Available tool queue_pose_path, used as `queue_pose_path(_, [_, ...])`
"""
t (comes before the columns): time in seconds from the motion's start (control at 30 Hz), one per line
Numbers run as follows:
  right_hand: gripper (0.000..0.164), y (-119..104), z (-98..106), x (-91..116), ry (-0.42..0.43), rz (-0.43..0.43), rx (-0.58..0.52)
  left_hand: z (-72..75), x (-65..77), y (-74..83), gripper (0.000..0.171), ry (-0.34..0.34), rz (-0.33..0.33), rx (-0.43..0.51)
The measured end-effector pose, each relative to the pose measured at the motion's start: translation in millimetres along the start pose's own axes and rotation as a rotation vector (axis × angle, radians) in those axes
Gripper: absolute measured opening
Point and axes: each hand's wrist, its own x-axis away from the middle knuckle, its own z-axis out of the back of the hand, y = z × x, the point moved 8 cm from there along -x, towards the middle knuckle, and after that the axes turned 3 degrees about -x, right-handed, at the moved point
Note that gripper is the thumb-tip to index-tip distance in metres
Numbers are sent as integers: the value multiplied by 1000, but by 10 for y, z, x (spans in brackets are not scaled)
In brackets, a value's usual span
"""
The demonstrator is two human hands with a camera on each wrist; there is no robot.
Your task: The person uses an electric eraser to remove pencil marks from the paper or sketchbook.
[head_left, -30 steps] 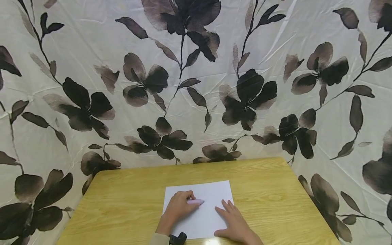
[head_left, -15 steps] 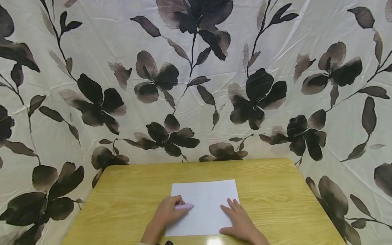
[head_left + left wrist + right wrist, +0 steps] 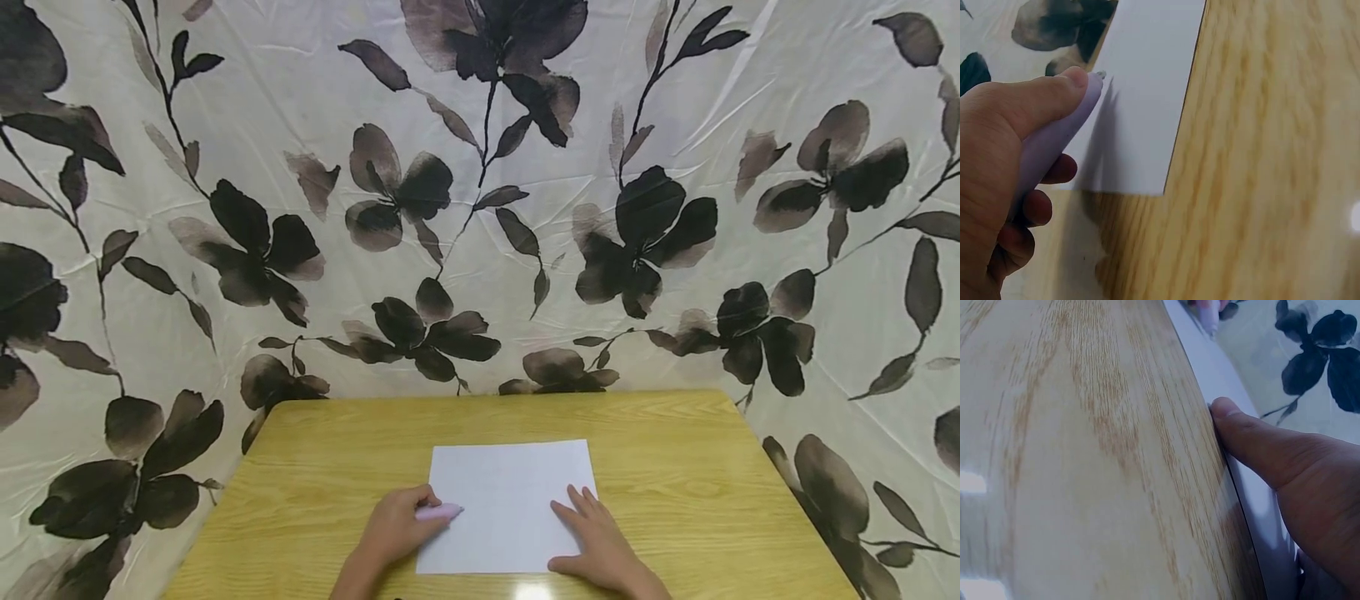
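Note:
A blank white sheet of paper point(image 3: 510, 504) lies flat on the wooden table. At its left edge my left hand point(image 3: 392, 525) grips a chunky lavender pen-like tool point(image 3: 437, 512), whose small grey tip points right over the sheet. In the left wrist view the thumb lies along the top of the tool point(image 3: 1054, 140), and the other fingers curl beneath it. The tip seems slightly above the paper, casting a shadow. My right hand point(image 3: 602, 546) rests on the sheet's right side with fingers spread. Its thumb point(image 3: 1235, 419) presses the near edge in the right wrist view.
The yellow wood-grain table point(image 3: 675, 475) extends around the sheet on all sides. A pale cloth point(image 3: 525, 250) with dark flower prints hangs behind and beside it. Light glares off the table's front edge.
My left hand has drawn the lavender tool leftward, from over the sheet's middle to its left edge. The right hand stays on the paper. The view has turned slightly left.

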Motion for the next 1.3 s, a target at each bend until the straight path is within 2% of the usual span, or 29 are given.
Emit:
queue_pose_path(0.23, [86, -5, 29, 10, 10, 8, -12, -85, -116, 137, 21, -7, -25, 19])
queue_pose_path(0.53, [86, -18, -1, 41, 0, 16, 13, -145, -141, 256, 20, 21, -93, 20])
queue_pose_path(0.77, [86, -22, 36, 10, 2, 14, 13, -187, -216, 293, 27, 15, -111, 18])
queue_pose_path(0.97, [86, -61, 78, -22, -13, 7, 1, -158, -221, 335, 22, 64, -146, 11])
queue_pose_path(1.3, [86, -178, 154, -60, -39, -1, -23, -135, -166, 291, 21, 45, -100, -10])
